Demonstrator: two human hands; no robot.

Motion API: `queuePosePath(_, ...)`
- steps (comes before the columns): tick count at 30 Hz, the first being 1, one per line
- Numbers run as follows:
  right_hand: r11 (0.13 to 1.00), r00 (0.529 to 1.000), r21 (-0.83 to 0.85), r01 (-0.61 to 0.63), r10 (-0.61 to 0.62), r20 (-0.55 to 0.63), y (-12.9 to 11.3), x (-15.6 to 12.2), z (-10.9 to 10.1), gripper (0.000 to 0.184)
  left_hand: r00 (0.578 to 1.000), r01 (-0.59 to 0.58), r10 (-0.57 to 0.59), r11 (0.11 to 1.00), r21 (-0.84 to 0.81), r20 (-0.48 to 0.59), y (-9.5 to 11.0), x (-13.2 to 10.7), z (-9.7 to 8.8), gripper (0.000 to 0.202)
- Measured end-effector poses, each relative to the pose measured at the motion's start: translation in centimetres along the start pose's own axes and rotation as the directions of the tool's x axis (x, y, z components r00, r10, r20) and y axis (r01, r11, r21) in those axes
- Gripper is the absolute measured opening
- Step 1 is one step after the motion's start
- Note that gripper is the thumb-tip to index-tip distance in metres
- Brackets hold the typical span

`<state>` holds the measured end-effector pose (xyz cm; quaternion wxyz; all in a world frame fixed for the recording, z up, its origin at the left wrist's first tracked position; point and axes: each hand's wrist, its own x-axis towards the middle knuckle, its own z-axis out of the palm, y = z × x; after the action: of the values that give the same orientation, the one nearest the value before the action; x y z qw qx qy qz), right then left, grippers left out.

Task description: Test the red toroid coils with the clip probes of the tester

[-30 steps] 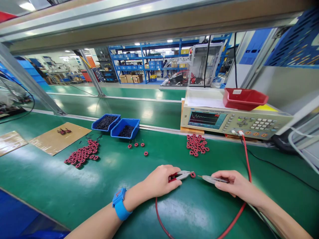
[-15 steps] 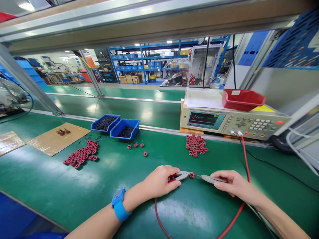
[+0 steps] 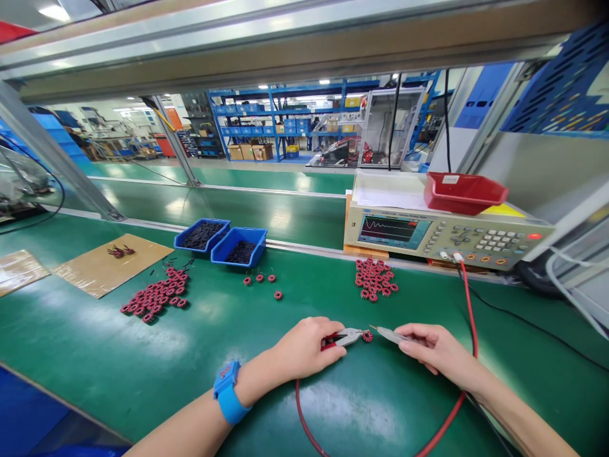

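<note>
My left hand [image 3: 309, 346], with a blue strap on its wrist, is closed round a metal alligator clip [image 3: 351, 336] with red grips. At the clip's jaws sits a small red-wound ring coil [image 3: 367, 336]. My right hand [image 3: 435, 349] pinches a grey test probe [image 3: 391, 335] with a thin pointed tip. That tip is close to the coil's upper right side; whether it touches a lead I cannot tell. A red cable [image 3: 469, 298] runs from the tester [image 3: 447, 235] down past my right wrist, and the tester's screen shows a curve and small red text.
Red coils lie in a group [image 3: 375, 279] before the tester and a larger pile [image 3: 157, 295] at left. Several single coils [image 3: 278, 295] lie between. Two blue bins [image 3: 238, 247] hold black pieces. Brown cardboard [image 3: 102, 270] carries two coils. A red tray [image 3: 464, 192] rests on the tester.
My right hand has moved the probe slightly left and up, nearer the coil. The screen's green OK has changed to red text. My left hand stays in place.
</note>
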<state>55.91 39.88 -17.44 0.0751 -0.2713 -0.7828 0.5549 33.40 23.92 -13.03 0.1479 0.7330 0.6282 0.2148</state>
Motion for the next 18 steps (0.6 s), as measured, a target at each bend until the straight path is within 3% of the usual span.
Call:
queuePosePath(7,0.996,0.995,0.082,0.024,-0.016,-0.094,-0.55,-0.33,0.69,0.055,1.0,0.008,-0.008,1.0,0.011,-0.009,0.0,-0.22,-0.02,0.027)
queuePosePath(13,0.996,0.996,0.084,0.032,-0.024,-0.086,-0.61,-0.41,0.7,0.053,1.0,0.011,-0.011,1.0,0.008,-0.007,0.11,-0.26,-0.05,0.028)
queuePosePath(18,0.999,0.999,0.043,-0.016,0.018,-0.046,0.08,0.04,0.23,0.069,1.0,0.003,-0.003,1.0,0.007,-0.003,-0.19,-0.27,0.03,0.026)
